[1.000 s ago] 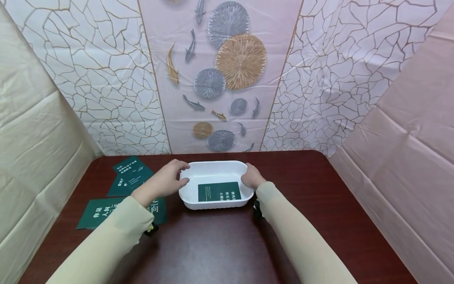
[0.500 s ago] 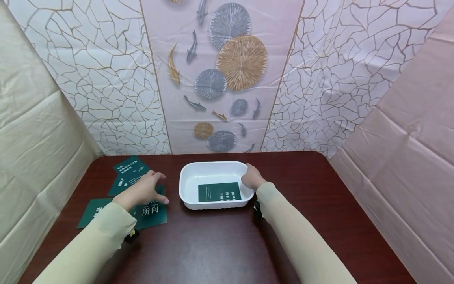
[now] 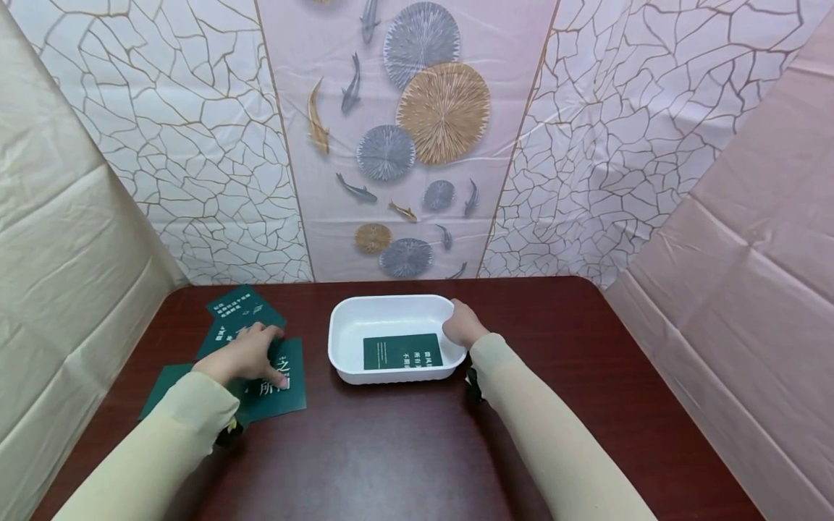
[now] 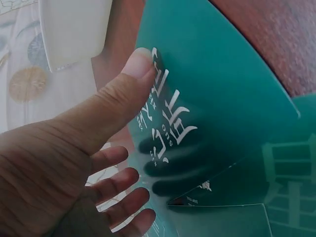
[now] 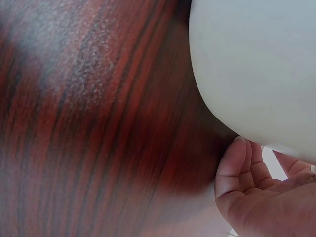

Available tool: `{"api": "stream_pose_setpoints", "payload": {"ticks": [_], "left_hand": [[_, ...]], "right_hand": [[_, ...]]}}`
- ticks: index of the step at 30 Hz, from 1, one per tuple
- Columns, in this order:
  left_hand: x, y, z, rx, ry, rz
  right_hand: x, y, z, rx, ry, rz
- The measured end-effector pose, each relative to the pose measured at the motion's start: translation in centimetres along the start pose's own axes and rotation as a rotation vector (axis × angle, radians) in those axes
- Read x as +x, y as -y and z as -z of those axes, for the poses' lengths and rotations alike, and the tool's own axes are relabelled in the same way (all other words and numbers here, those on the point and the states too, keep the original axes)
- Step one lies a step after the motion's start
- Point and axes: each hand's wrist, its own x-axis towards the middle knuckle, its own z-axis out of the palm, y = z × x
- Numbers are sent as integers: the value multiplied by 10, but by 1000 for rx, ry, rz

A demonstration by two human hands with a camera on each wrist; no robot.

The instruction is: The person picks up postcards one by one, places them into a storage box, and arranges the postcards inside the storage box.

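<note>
To the left of the white tray (image 3: 384, 312), the left hand (image 3: 244, 356) hovers low over green cards with white lettering; its thumb stands well apart from the four fingers, the hand spread, with nothing seen between them; in the left wrist view dark patches, shadow or reflection, lie on the card beneath the fingers; contact between thumb tip and card cannot be told.

At the tray's right end, the right hand (image 3: 464, 325) grips the wall; thumb side over the rim, fingers curled at the outside below it, as the right wrist view shows; thumb tip not clear.

Cards: the large-lettered card (image 3: 287, 398) lies just left of the tray, partly under the left hand; the outer card (image 3: 156, 387) lies further left of the tray, partly covered by the left sleeve (image 3: 150, 452); beyond these, left of the tray's far side, the middle card (image 3: 211, 344) and the farthest card (image 3: 232, 299) overlap; inside the tray, on its floor by the near wall, the boxed card (image 3: 402, 352) lies flat, its near edge hidden by that wall.

Under the tray: a dark red-brown table (image 3: 391, 449); behind the tray, a wall cloth (image 3: 443, 112) printed with fish and round ribbed discs.
</note>
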Motion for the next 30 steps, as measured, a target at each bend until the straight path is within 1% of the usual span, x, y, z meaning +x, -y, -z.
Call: {"api": "stream_pose_setpoints", "payload": {"ticks": [4,10,16,21,25,30], "left_hand": [[1,2,1,1,17,18],[3,0,3,13,27,48],[5,-6,7,16,59,98],[5,-6,7,23,72,134],[5,-5,6,21,69,150],[5,-5,6,22,64,148]], "right_hand": [[0,0,0,-2,-3,-1],[2,0,1,-5,-2,1],[2,-1,1,2,-1,-5],[3,0,0,-5,0,-1],[3,-1,-1,-8,-3,6],[1,-2,0,-5,1,22]]}}
